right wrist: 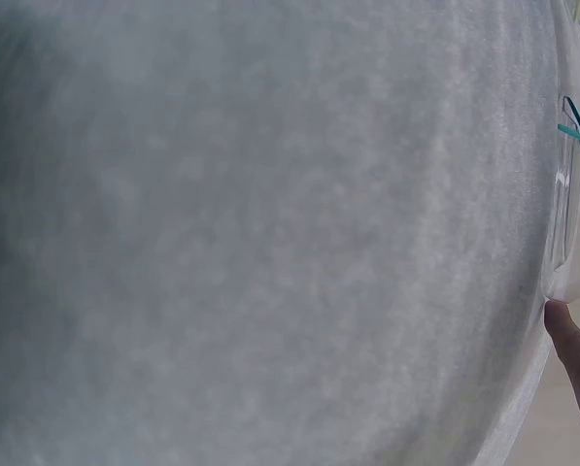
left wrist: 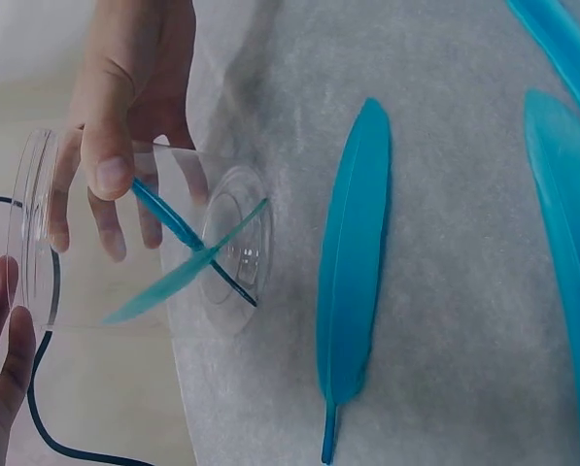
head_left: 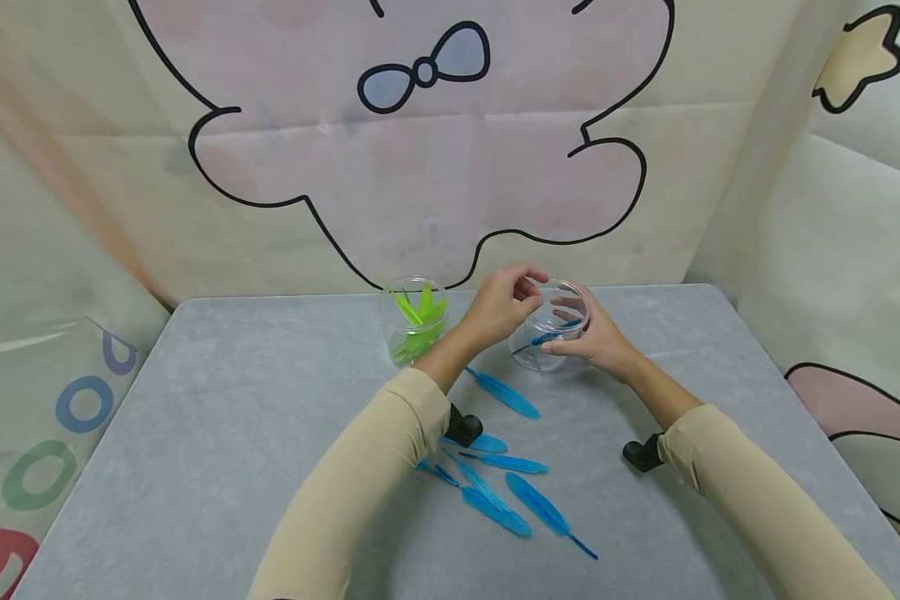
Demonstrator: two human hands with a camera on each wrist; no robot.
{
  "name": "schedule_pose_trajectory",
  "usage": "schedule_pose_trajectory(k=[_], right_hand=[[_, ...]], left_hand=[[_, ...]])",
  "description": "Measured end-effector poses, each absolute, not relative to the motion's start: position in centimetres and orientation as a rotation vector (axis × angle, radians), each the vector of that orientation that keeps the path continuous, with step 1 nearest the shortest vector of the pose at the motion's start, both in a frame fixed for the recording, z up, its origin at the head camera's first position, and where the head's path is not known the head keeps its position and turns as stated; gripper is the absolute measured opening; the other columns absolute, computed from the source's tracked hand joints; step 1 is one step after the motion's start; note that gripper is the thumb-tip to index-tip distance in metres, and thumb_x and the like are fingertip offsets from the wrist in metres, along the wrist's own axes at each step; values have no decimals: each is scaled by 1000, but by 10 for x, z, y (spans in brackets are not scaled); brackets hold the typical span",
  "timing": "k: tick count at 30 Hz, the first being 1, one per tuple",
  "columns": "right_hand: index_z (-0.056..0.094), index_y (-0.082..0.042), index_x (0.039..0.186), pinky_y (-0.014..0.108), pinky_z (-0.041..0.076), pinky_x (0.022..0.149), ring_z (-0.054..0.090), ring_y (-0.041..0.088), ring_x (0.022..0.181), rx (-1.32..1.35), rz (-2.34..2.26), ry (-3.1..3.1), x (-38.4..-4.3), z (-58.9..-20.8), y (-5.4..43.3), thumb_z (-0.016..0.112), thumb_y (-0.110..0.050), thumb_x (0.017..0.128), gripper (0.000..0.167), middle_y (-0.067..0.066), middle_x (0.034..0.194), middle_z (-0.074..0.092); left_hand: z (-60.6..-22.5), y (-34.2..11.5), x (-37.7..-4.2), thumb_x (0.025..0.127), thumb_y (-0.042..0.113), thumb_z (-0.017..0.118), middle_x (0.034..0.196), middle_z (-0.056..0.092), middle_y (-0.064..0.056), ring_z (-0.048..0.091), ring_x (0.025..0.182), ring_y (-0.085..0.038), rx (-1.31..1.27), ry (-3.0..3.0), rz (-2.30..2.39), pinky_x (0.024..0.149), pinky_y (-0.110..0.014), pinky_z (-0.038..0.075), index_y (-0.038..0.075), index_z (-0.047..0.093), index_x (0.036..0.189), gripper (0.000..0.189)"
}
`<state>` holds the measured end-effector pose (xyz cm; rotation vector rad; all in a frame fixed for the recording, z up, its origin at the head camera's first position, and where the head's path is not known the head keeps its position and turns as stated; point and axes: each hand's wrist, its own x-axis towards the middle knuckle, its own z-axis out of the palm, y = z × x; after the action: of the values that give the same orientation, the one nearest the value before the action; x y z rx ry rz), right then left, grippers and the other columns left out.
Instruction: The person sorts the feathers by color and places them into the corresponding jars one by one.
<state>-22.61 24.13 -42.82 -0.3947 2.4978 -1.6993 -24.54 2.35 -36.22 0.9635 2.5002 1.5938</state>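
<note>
My right hand (head_left: 603, 340) grips a clear plastic jar (head_left: 531, 357) from its right side, thumb in front and fingers behind. Inside lie two blue feathers, a pale feather (left wrist: 163, 284) and a darker feather (left wrist: 176, 219), crossing each other in the left wrist view. At the jar's mouth, my left hand (head_left: 501, 307) hovers with loosely bent fingers and no feather showing in it. Its fingertips (left wrist: 19, 340) appear beside the rim in the left wrist view. In the right wrist view, one finger (right wrist: 571, 345) touches the jar's base edge.
Left of this jar stands another clear jar (head_left: 390, 321) holding several green feathers (head_left: 423, 310). One blue feather (head_left: 506, 394) lies just in front of the jars. Several more blue feathers (head_left: 537, 502) are spread nearer on the grey table (head_left: 232, 400), partly under my left forearm.
</note>
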Motion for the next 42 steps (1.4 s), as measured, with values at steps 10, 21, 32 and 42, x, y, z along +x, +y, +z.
schedule_pose_trajectory(k=[10,21,32,42], right_hand=[[16,-19,158,53,46,100,34,40,142,-400,-1690,2504,-226,-428,241,81,-7,84,99,22,154,33],[17,-18,158,59,41,102,34,40,142,-405,-1713,2503,-227,-430,241,82,-6,82,100,22,153,34],[16,-20,158,53,43,103,35,37,143,-397,-1682,2517,-227,-428,242,82,-7,82,102,20,154,34],[16,-20,158,34,49,99,35,36,143,-396,-1686,2515,-227,-429,242,82,-6,82,102,20,154,34]], left_hand=[[-360,7,-235,96,7,65,100,68,-8,64,89,-17,1061,2473,1660,79,-21,52,2,64,122,26],[-376,-40,-219,95,8,67,95,68,-6,65,83,-15,1129,2386,1536,77,-26,54,4,67,116,21],[-408,-90,-193,93,8,70,92,68,0,63,83,-10,1190,2304,1347,75,-30,56,4,69,113,20],[-431,-121,-169,90,5,73,91,70,0,63,84,-8,1184,2225,1312,75,-29,55,1,69,110,21]])
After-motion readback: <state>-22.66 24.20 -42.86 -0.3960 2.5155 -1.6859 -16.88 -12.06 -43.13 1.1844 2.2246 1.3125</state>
